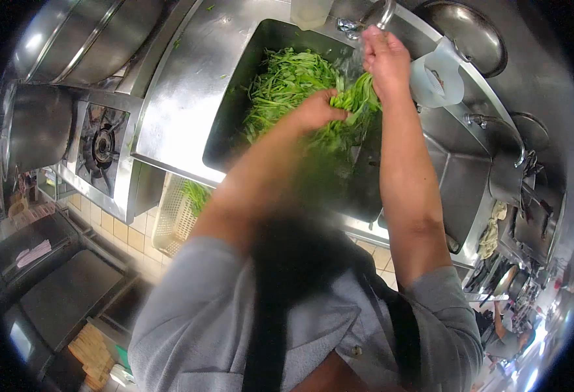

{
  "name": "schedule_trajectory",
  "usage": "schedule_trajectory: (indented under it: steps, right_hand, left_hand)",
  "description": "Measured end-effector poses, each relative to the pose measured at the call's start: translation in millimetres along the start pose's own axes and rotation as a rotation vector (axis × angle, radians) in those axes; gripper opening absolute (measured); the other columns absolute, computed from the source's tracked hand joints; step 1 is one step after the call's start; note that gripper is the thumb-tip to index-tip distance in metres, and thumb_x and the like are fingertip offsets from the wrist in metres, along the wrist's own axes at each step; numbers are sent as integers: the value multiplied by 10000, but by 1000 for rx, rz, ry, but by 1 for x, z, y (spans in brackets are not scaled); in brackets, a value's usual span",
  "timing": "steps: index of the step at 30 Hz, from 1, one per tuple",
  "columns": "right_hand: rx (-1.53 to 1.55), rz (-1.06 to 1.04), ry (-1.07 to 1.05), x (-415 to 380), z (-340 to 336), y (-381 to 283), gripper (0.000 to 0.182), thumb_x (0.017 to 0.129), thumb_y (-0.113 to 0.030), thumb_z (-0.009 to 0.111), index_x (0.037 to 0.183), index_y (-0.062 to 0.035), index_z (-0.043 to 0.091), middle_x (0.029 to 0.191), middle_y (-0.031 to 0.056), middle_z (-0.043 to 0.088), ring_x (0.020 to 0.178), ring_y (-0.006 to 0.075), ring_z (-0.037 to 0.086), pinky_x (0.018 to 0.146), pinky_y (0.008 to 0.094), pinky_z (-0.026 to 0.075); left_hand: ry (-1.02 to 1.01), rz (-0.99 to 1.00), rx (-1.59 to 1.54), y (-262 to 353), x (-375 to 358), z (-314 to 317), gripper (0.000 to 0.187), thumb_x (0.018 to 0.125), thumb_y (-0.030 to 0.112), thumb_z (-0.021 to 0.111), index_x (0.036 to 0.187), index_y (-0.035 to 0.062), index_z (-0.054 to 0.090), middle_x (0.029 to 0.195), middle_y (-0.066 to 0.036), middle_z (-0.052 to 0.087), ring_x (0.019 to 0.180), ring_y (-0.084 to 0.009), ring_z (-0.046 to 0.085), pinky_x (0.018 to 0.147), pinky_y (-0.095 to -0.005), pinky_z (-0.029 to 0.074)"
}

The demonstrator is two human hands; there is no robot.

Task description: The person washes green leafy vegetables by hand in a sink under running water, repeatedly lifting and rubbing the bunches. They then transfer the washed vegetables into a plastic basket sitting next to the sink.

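Note:
My left hand [321, 110] is closed around a bunch of leafy greens [354, 103] in the sink, its thumb and fingers on the stems. My right hand [386, 60] is higher up, just below the tap [386, 14], fingers curled in. The top of the bunch reaches its lower edge; whether anything lies inside its fingers is hidden. Water runs down beside this hand onto the greens. A large heap of loose, long green leaves [288, 85] fills the far left part of the dark sink basin [225, 124].
A steel drainboard [185, 98] and a gas burner [104, 142] are to the left. Below the counter, a cream plastic basket [172, 219] holds more greens. At right are a translucent container [436, 78], a second basin [453, 176] and another tap [496, 124]. Someone stands far right.

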State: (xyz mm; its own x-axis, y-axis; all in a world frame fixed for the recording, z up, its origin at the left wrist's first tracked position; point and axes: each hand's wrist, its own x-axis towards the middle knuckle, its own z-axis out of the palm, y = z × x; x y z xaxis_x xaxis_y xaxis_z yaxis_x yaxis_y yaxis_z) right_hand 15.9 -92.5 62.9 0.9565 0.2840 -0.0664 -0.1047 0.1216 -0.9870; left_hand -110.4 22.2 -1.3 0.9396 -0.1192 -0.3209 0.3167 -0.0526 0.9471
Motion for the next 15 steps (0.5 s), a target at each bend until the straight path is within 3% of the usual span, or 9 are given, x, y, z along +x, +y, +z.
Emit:
schedule_trajectory:
  steps: [3,5,7,9,10,11,12,15]
  right_hand:
    - [-176,-93,52,0,-11,-11,238,890,-288,667,904,-51,664,666,-33,553,549,68,465,500,233,372]
    - [-354,-135,118,4,-26,-4,248,869,-281,691,900,-36,670,668,-25,573,555,70,479,513,247,394]
    - [-575,-63,30,-6,-34,2,297,854,-311,699,909,-20,684,713,17,633,612,112,550,582,278,452]
    - [-805,4,-116,-18,-31,18,351,831,-365,709,916,-25,702,778,76,684,700,171,620,679,331,491]
    - [-831,74,-219,-21,-28,30,389,813,-407,711,922,-33,710,840,119,706,784,204,657,749,358,499]
    - [-842,104,-254,-29,-26,43,346,809,-364,713,921,-37,710,852,128,709,788,213,663,741,353,501]
    - [-798,104,-312,-34,-20,51,328,809,-342,707,921,-33,708,856,133,708,795,220,661,745,354,500]
    - [-737,160,-359,-37,-19,59,291,808,-287,696,933,-24,701,852,137,702,793,236,658,746,364,498]
  left_hand:
    - [118,-110,206,-45,8,1,763,722,315,803,1270,-112,488,1028,-147,685,960,-249,631,897,-356,462]
    - [41,-137,94,-54,5,-9,841,720,334,804,1298,-151,433,1012,-143,693,998,-262,628,918,-372,455]
    - [300,-118,-22,-48,-6,-9,749,741,317,793,1264,-119,480,975,-112,699,973,-241,629,914,-368,452]
    - [205,-6,-182,-70,14,-18,646,758,292,784,1211,-88,522,980,-94,694,946,-216,624,910,-353,450]
    - [197,1,-172,-60,16,-20,788,732,279,809,1284,-134,427,952,-120,695,922,-210,633,890,-329,461]
    - [189,8,-161,-53,18,-21,936,706,267,834,1357,-181,332,924,-145,696,898,-204,642,870,-304,471]
    - [311,72,-84,-46,20,-15,589,754,259,791,1189,-53,546,1019,-102,681,949,-213,617,902,-332,453]
    - [441,2,62,-22,11,-8,589,743,240,803,1204,-30,555,1061,-111,668,976,-215,616,899,-328,457]
